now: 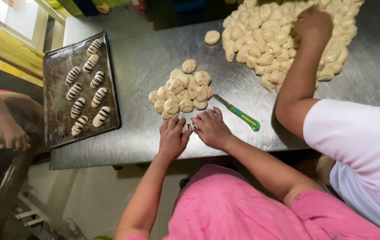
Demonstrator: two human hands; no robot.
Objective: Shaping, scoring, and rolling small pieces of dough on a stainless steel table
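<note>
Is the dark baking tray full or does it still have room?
Still has room: the tray holds two rows of striped rolls, with bare metal beside them.

Top: a pink garment of soft, slightly wrinkled cloth, seen from above, which covers the chest and the shoulders.
Sleeves: short and pink, ending on the upper arms; the forearms are bare.
Left hand: bare, no glove, no ring or watch that can be seen.
Right hand: bare also, with no glove and no bracelet on the wrist.
Nails: short, without visible polish.
Markings: no print or pattern shows on the pink cloth.
</note>
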